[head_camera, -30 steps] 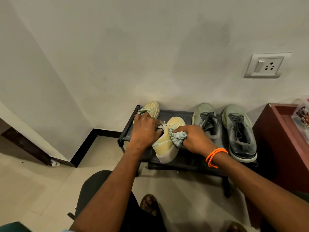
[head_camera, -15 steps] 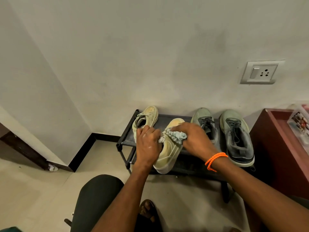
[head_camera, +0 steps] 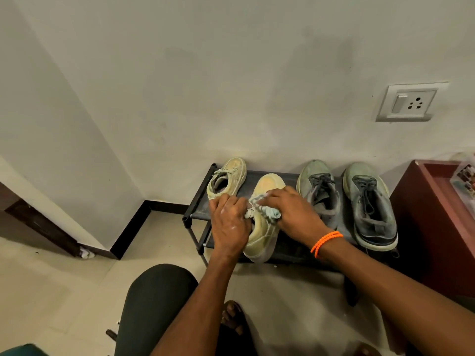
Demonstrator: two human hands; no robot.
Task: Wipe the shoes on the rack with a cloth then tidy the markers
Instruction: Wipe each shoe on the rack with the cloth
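Note:
A low black shoe rack (head_camera: 198,214) stands against the wall with two pairs of shoes on top. The pale yellow shoe (head_camera: 264,237) near the middle is tilted over the rack's front edge. My left hand (head_camera: 230,227) grips its left side by the laces. My right hand (head_camera: 290,211) holds a bunched pale blue cloth (head_camera: 270,214) and presses it on the shoe's tongue. Its partner, the second yellow shoe (head_camera: 227,177), rests behind at the rack's left end. Two grey-green shoes (head_camera: 318,188) (head_camera: 370,201) sit side by side on the right. No markers can be made out.
A dark red cabinet (head_camera: 431,214) stands right of the rack, with a clear plastic box (head_camera: 465,178) on top at the frame edge. A wall socket (head_camera: 411,102) is above it. My knee (head_camera: 154,299) and sandalled foot (head_camera: 232,317) are on the tiled floor in front.
My right hand slid the cloth from the shoe's right side up over the laces toward the toe. The left hand shifted lower along the shoe's left side. The view tilted slightly.

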